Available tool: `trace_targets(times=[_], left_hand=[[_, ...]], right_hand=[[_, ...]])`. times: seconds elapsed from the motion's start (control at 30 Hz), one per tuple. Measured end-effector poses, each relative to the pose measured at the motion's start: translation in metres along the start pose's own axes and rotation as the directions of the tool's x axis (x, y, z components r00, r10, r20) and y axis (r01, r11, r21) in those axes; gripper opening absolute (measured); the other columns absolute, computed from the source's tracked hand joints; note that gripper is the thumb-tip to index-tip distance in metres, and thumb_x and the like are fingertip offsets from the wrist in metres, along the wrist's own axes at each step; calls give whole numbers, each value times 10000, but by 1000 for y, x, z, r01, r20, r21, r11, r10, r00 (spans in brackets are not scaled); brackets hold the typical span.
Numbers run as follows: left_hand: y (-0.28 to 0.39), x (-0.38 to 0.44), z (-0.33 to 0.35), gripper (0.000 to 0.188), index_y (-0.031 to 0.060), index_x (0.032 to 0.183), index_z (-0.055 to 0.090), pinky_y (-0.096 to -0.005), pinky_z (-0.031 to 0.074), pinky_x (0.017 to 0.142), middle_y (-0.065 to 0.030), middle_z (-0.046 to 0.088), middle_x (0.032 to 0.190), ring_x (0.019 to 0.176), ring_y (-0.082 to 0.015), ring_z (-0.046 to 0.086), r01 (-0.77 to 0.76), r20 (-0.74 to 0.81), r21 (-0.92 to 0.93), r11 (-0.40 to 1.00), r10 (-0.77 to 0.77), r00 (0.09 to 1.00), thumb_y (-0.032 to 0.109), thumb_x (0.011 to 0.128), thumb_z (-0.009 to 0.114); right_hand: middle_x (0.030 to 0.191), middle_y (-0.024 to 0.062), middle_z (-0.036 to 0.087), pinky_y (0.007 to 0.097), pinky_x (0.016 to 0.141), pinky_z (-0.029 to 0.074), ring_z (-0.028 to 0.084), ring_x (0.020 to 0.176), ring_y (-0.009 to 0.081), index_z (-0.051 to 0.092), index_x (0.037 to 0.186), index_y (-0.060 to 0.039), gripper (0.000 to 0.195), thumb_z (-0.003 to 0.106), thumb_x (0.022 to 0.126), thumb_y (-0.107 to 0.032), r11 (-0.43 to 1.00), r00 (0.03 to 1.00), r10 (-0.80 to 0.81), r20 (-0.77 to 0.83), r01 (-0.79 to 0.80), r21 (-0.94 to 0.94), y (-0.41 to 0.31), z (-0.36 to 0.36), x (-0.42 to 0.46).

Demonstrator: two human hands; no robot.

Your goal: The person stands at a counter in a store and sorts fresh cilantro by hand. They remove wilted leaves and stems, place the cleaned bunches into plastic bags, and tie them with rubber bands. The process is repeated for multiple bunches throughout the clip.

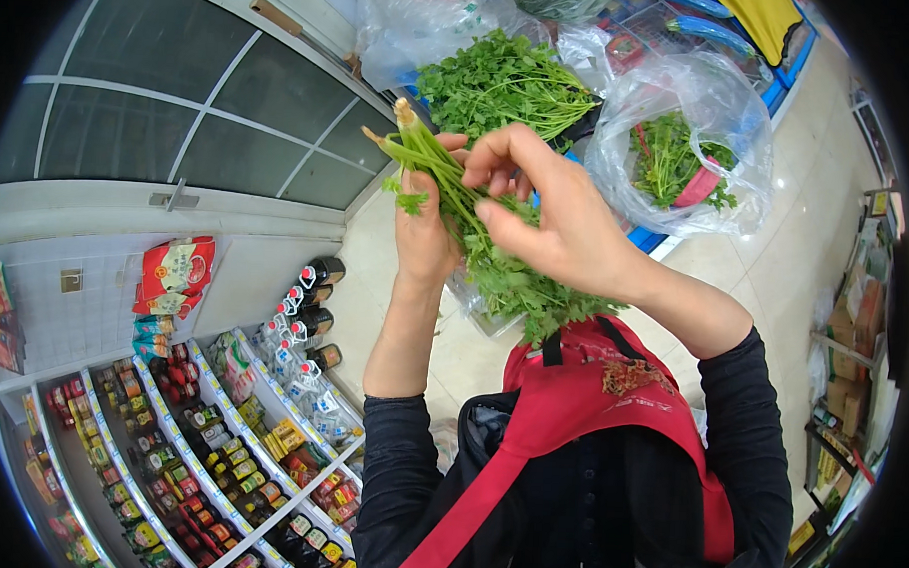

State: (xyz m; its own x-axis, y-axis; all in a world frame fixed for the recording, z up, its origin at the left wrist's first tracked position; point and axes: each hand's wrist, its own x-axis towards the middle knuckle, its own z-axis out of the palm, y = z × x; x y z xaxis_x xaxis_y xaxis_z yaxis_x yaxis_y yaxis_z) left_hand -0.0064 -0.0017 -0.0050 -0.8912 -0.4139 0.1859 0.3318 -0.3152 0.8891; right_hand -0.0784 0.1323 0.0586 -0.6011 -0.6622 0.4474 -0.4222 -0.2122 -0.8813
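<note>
A bunch of leafy green celery (pixel 447 175) is held in my left hand (pixel 425 227), its pale root ends pointing up and left, its leaves hanging down to the right above my red apron. The left thumb lies across the stalks. Over the bunch's middle is my right hand (pixel 547 205), fingers curled and thumb apart; whether it pinches a stem cannot be told. Behind the hands lies a pile of leafy green herbs (pixel 499 79). To its right, a clear plastic bag (pixel 605 165) stands open around more greens (pixel 665 152) with a pink-red band (pixel 698 183).
Shelves of jars and packets (pixel 223 456) fill the lower left, with dark bottles with red caps (pixel 314 320) beside them. A glazed sliding door (pixel 145 100) stands at the upper left. Blue-wrapped long vegetables (pixel 711 34) lie at the upper right; stocked shelves (pixel 846 358) line the right.
</note>
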Motion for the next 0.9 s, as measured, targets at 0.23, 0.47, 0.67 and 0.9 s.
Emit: trace_targets(times=[0.23, 0.47, 0.67, 0.9], left_hand=[[-9, -3, -4, 575, 5, 1299, 439, -292, 366, 967, -78, 502, 1262, 1147, -165, 476, -176, -59, 358, 917, 211, 976, 432, 922, 516], [6, -7, -3, 301, 3, 1138, 534, -304, 436, 720, -91, 548, 956, 827, -201, 540, -278, 26, 784, 555, 417, 908, 142, 878, 592], [9, -7, -4, 253, -3, 1071, 558, -345, 446, 644, -134, 533, 851, 742, -274, 545, -310, 111, 881, 357, 480, 870, 76, 836, 609], [22, -12, -15, 233, -2, 1049, 563, -333, 449, 647, -125, 540, 838, 736, -257, 565, -275, 138, 895, 351, 368, 919, 128, 859, 598]], right_hand=[[695, 47, 604, 242, 562, 448, 532, 589, 107, 576, 819, 23, 149, 659, 785, -95, 977, 983, 177, 45, -181, 117, 6, 1, 26], [713, -1, 566, 201, 550, 393, 486, 615, 54, 563, 875, -10, 166, 666, 755, -61, 994, 994, 105, -36, -106, -39, 13, 3, 24], [701, 28, 561, 234, 599, 425, 508, 634, 94, 567, 808, 7, 118, 629, 723, -47, 987, 996, 48, -71, -58, -149, 21, 4, 22], [665, 44, 569, 255, 586, 430, 527, 612, 113, 564, 758, -4, 126, 601, 711, -115, 995, 1000, 17, -11, -18, -95, 32, -5, 28]])
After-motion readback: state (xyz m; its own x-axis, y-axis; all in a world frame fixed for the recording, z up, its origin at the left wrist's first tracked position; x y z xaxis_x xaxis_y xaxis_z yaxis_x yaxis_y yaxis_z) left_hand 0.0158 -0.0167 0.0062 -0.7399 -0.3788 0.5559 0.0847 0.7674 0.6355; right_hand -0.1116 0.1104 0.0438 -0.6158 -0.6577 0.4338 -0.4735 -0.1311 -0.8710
